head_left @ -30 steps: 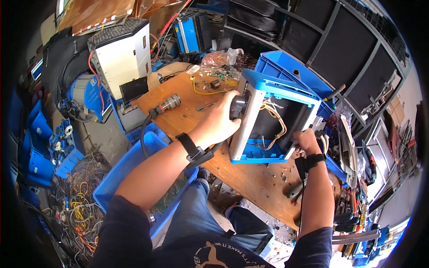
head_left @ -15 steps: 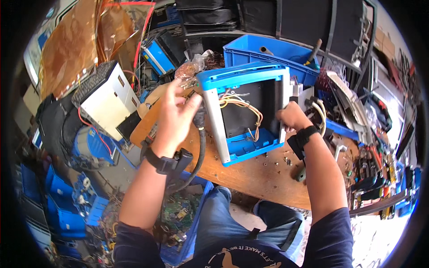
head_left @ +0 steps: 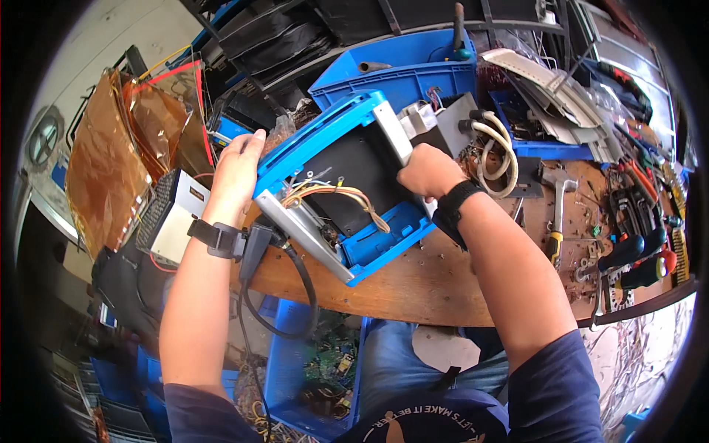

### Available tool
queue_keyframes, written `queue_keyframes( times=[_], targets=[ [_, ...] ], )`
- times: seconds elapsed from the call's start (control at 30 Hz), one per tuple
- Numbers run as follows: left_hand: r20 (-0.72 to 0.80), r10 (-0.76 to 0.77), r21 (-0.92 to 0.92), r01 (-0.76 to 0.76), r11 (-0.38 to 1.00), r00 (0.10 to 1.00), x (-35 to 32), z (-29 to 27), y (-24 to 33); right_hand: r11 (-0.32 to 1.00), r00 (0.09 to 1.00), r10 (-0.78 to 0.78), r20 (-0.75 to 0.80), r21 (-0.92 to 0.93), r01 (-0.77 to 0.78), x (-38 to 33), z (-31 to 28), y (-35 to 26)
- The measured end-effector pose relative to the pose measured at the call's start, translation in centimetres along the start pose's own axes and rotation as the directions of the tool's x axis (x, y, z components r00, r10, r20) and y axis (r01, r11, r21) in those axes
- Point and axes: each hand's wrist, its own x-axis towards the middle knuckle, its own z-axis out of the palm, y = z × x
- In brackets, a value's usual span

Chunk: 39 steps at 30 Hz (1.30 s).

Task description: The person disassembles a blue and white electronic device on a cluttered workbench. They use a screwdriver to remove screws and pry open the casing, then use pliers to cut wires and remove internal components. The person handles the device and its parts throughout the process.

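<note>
A box-shaped equipment casing (head_left: 323, 133) with blue ends and silver side rails is tilted above the bench. Its open side faces me, showing a dark inner panel and a bundle of coloured wires (head_left: 347, 193). Round the right-hand silver rail, my right hand (head_left: 430, 171) is closed. At the upper left blue corner is my left hand (head_left: 238, 168), its fingers stretched upward against or just beside the casing; whether it bears any weight I cannot tell. A black cable (head_left: 304, 284) hangs in a loop below my left wrist.
The wooden bench (head_left: 413, 292) carries small screws, a hammer (head_left: 558, 210) and several hand tools at right. Behind stand a blue crate (head_left: 391, 92) and a grey box with a pale hose (head_left: 496, 151). Below is a blue bin (head_left: 284, 369) of circuit boards.
The casing has tilted, its top swinging left. My left hand has come from apart up to its blue corner. My right hand keeps hold of the rail. The view has shifted right.
</note>
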Motion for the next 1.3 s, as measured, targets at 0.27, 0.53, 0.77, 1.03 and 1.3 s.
queue_keyframes(
  times=[0.27, 0.53, 0.77, 1.03, 1.3],
  targets=[
    [0.183, -0.150, 0.009, 0.151, 0.989, 0.972, 0.6, 0.3, -0.3, 0.997, 0.998, -0.050, -0.031, 0.052, 0.051, -1.6, -0.4, 0.0],
    [0.192, -0.121, -0.003, 0.124, 0.992, 0.974, -0.1, -0.1, -1.0, 0.986, 0.984, -0.164, -0.071, -0.008, 0.164, -1.6, 0.0, 1.6],
    [0.162, -0.083, 0.043, 0.077, 0.996, 0.983, -1.0, 0.0, -0.1, 0.894, 0.729, -0.382, -0.568, -0.029, 0.446, -7.3, 1.0, 1.4],
    [0.058, -0.022, 0.183, 0.011, 0.983, 0.998, -2.3, 0.3, 0.6, 0.806, 0.831, -0.501, -0.241, 0.221, 0.550, -7.7, 4.7, -2.4],
    [0.076, -0.020, 0.176, 0.006, 0.984, 0.997, -3.3, 0.3, 1.7, 0.562, 0.472, -0.787, -0.398, -0.145, 0.814, -7.2, 7.1, -2.4]
  ],
)
